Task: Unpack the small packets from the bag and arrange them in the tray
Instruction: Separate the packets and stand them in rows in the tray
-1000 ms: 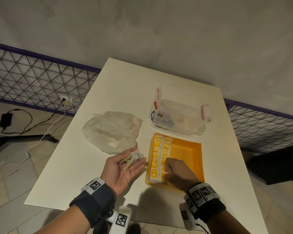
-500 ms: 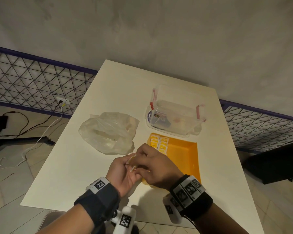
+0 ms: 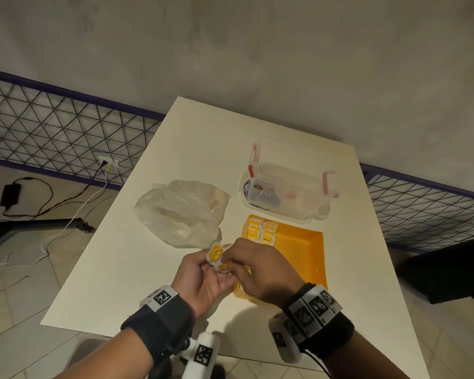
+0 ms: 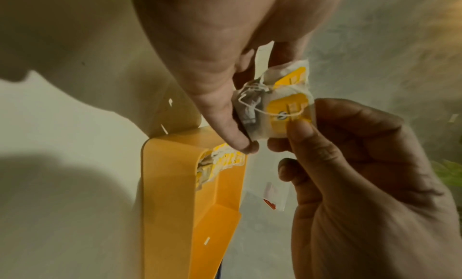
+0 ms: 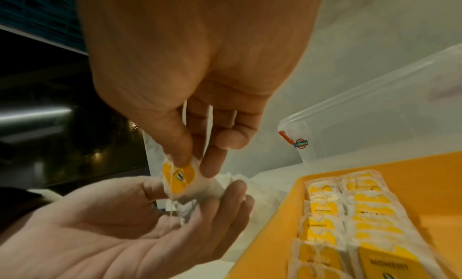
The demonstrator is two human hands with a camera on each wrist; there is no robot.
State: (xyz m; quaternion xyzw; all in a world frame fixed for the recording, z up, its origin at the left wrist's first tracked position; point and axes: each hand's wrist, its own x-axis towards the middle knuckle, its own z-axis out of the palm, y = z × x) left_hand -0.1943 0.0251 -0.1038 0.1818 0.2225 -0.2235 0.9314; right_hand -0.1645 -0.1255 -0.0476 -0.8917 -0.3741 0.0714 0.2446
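My left hand [image 3: 213, 270] is palm up just left of the orange tray [image 3: 309, 258], with its thumb and fingers curled round a small clump of white-and-yellow packets [image 3: 215, 254] with strings. My right hand [image 3: 230, 265] reaches across from the right. Its thumb and forefinger pinch the top packet [image 5: 178, 176] of the clump [image 4: 287, 113]. Two rows of packets [image 5: 350, 214] lie flat along the tray's left side [image 3: 262, 232]; the hands hide the near end. The crumpled clear plastic bag [image 3: 181, 214] lies on the table beyond my left hand.
A clear lidded box with red clasps [image 3: 288, 181] stands directly behind the tray. The white table [image 3: 203, 149] ends close to my wrists. A wire mesh fence [image 3: 52, 138] and floor cables [image 3: 39, 203] lie to the left, and a dark case [image 3: 449, 269] to the right.
My right hand left the packets in the tray and moved left to my left palm, where it now pinches a packet. My left hand's fingers have curled up round the clump.
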